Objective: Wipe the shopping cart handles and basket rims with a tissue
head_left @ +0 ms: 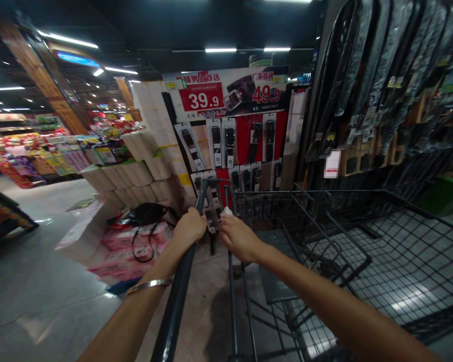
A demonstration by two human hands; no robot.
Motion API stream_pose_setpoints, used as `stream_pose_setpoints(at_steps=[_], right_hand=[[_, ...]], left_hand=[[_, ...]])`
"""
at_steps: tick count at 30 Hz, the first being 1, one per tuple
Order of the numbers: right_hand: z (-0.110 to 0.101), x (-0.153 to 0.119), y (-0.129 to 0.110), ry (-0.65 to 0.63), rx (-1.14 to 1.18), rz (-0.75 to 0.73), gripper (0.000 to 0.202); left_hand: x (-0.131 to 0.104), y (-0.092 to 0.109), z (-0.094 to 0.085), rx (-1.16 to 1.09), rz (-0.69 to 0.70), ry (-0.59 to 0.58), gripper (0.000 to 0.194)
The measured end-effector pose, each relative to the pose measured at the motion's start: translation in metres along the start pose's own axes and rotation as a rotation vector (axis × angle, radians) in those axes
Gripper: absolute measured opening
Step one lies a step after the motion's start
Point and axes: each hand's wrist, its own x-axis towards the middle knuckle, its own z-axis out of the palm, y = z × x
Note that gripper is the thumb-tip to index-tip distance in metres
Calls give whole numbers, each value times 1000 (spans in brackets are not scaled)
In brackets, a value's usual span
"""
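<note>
My left hand is wrapped round the dark handlebar of a shopping cart, and a silver bracelet circles that wrist. Right of the bar, my right hand is closed on a small white thing, mostly hidden by the fingers, next to the cart's thin metal rail. The black wire cart basket stretches away to the right under my right forearm. No goods show in the part of the basket in view.
A belt rack with a price sign stands ahead. At left are stacked paper rolls and pink packs with a black bag on top. Wrapped dark goods hang at right.
</note>
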Motion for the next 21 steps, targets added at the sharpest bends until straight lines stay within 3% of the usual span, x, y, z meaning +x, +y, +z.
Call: stream_pose_setpoints(at_steps=[6,10,14,17,21], right_hand=[[-8,-58,-56,27,88,-36,24],[-24,-90,-83,-23,426,-88,28],[-29,-117,-95,-61,766,32,39],[-19,-131,-98,7,895,69,47],[4,-146,-95,163,950,7,43]], left_hand=[[2,1,-1,-11,11,-27,40],[0,2,-4,1,11,-30,39],[1,2,-6,17,14,-24,39],[1,2,-6,26,18,-28,39],[-3,4,-8,43,25,-28,38]])
